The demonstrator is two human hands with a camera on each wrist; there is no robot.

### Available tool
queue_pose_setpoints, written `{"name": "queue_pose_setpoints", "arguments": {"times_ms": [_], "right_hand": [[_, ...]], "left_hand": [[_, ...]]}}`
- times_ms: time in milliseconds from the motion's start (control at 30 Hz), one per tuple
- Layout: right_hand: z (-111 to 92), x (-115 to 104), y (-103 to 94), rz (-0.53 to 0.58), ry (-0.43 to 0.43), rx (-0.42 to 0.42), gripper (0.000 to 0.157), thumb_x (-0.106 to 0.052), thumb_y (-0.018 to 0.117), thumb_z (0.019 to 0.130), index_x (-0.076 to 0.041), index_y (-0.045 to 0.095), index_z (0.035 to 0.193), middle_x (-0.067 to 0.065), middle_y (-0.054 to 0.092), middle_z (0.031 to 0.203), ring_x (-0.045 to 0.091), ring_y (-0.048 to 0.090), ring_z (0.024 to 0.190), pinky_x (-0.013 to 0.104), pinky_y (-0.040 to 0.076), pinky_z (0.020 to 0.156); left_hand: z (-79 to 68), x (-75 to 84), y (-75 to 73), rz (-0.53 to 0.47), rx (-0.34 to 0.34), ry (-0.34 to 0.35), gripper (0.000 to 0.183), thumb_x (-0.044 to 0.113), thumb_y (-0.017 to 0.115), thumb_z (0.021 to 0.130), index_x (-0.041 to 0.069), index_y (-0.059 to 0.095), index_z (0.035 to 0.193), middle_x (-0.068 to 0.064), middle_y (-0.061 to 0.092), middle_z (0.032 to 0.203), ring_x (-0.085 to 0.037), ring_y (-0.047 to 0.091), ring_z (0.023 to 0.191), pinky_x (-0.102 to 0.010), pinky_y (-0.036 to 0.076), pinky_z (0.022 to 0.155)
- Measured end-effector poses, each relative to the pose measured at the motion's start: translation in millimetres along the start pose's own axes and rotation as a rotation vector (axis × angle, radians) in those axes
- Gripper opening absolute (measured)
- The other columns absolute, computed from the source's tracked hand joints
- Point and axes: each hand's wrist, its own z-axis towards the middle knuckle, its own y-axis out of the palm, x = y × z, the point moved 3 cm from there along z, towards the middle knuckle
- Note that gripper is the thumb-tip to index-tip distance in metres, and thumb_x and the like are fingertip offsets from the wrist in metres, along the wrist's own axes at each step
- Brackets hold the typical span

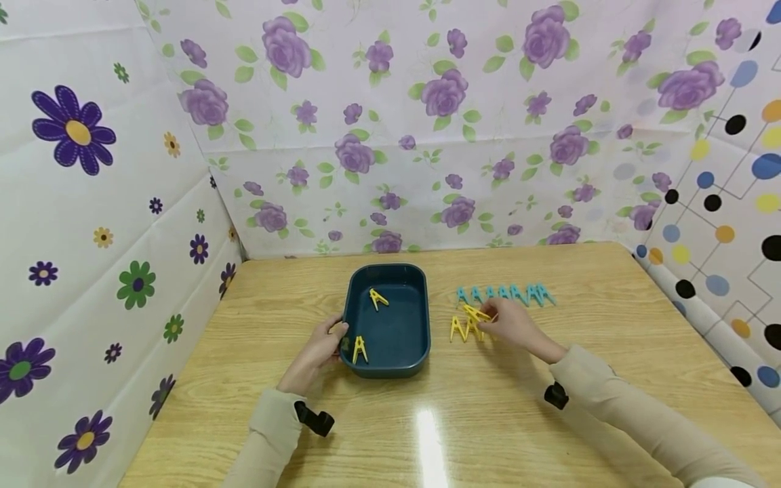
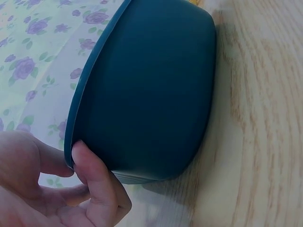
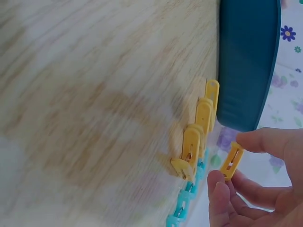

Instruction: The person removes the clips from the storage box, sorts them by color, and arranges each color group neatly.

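A dark teal plastic basin (image 1: 396,325) stands on the table. My left hand (image 1: 314,349) grips its left rim between thumb and fingers, as the left wrist view shows from close by. Two yellow clothespins lie inside, one clothespin (image 1: 377,298) towards the back and another clothespin (image 1: 360,349) at the front left corner. My right hand (image 1: 515,327) is right of the basin and pinches a yellow clothespin (image 3: 232,161) between thumb and fingertips, raised above the table. Several more yellow clothespins (image 3: 204,113) stand in a row just below it, partly hidden by the hand in the head view.
Behind the yellow ones runs a row of several light blue clothespins (image 1: 503,292). The wooden table (image 1: 488,420) meets a flowered cloth (image 1: 378,169) at the back, with patterned cloths on both sides. Each wrist wears a black camera strap.
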Motion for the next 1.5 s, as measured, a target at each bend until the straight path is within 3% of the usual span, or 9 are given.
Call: {"name": "queue_pose_setpoints", "arguments": {"times_ms": [333, 867, 967, 1033, 1167, 1267, 1400, 1500], "right_hand": [[-4.1, 11.5, -3.1, -0.010, 0.053, -0.013, 0.026, -0.015, 0.069, 0.088, 0.004, 0.065, 0.105, 0.016, 0.067, 0.097, 0.025, 0.063, 0.084, 0.040, 0.053, 0.072], [-10.6, 36.2, -8.9, -0.096, 0.130, 0.006, 0.026, -0.020, 0.071, 0.085, 0.004, 0.066, 0.096, 0.015, 0.067, 0.085, 0.016, 0.056, 0.063, 0.033, 0.048, 0.059], [-11.8, 37.8, -10.0, -0.102, 0.140, 0.000, 0.023, -0.020, 0.071, 0.086, -0.002, 0.060, 0.077, 0.005, 0.055, 0.064, 0.012, 0.043, 0.051, 0.027, 0.037, 0.050], [-12.4, 38.6, -9.6, -0.104, 0.142, -0.006, 0.033, -0.021, 0.072, 0.086, -0.010, 0.050, 0.063, -0.003, 0.040, 0.054, 0.010, 0.031, 0.047, 0.024, 0.027, 0.047], [-13.7, 39.4, -8.1, -0.123, 0.143, -0.023, 0.038, -0.025, 0.071, 0.087, -0.013, 0.048, 0.059, -0.007, 0.029, 0.050, 0.009, 0.024, 0.045, 0.024, 0.023, 0.046], [-14.7, 39.2, -7.6, -0.137, 0.147, -0.029, 0.023, -0.023, 0.070, 0.088, -0.007, 0.062, 0.073, -0.004, 0.045, 0.056, 0.009, 0.033, 0.047, 0.025, 0.030, 0.048], [-16.2, 38.4, -7.8, -0.133, 0.144, -0.049, 0.013, -0.014, 0.066, 0.089, -0.002, 0.067, 0.082, 0.005, 0.060, 0.068, 0.012, 0.044, 0.051, 0.027, 0.036, 0.051], [-17.1, 38.3, -8.0, -0.127, 0.149, -0.062, 0.010, -0.010, 0.064, 0.089, -0.002, 0.067, 0.084, 0.007, 0.064, 0.072, 0.014, 0.049, 0.055, 0.028, 0.039, 0.053]], "left_hand": [[1.5, 0.1, -0.8, 0.008, -0.007, -0.003, 0.046, 0.021, 0.036, 0.106, 0.008, 0.030, 0.151, -0.005, 0.059, 0.073, -0.009, 0.046, 0.050, -0.029, 0.041, 0.055], [3.5, -3.6, -1.0, -0.034, -0.014, -0.009, 0.047, 0.023, 0.038, 0.106, 0.010, 0.031, 0.151, -0.001, 0.058, 0.068, -0.008, 0.048, 0.048, -0.028, 0.042, 0.056], [2.9, -3.8, -1.2, -0.036, -0.013, -0.008, 0.048, 0.023, 0.038, 0.106, 0.010, 0.031, 0.151, -0.002, 0.058, 0.068, -0.008, 0.048, 0.048, -0.028, 0.042, 0.056], [2.4, -3.5, -0.9, -0.036, -0.019, -0.005, 0.047, 0.022, 0.038, 0.106, 0.009, 0.031, 0.151, -0.002, 0.058, 0.069, -0.008, 0.049, 0.049, -0.028, 0.042, 0.056], [2.7, -3.0, -0.5, -0.042, -0.027, -0.006, 0.047, 0.023, 0.038, 0.106, 0.010, 0.032, 0.150, -0.002, 0.062, 0.072, -0.007, 0.050, 0.050, -0.028, 0.043, 0.057], [2.4, -2.2, -0.8, -0.038, -0.026, -0.003, 0.047, 0.023, 0.038, 0.106, 0.010, 0.032, 0.150, -0.002, 0.063, 0.074, -0.007, 0.051, 0.050, -0.028, 0.043, 0.056], [0.4, -0.6, -0.8, -0.040, -0.022, 0.007, 0.047, 0.022, 0.039, 0.106, 0.009, 0.032, 0.150, -0.003, 0.065, 0.076, -0.008, 0.052, 0.051, -0.028, 0.043, 0.056], [-0.7, -0.1, -0.7, -0.045, -0.018, 0.007, 0.047, 0.022, 0.039, 0.106, 0.009, 0.033, 0.150, -0.003, 0.065, 0.078, -0.008, 0.052, 0.052, -0.028, 0.043, 0.056]]}}
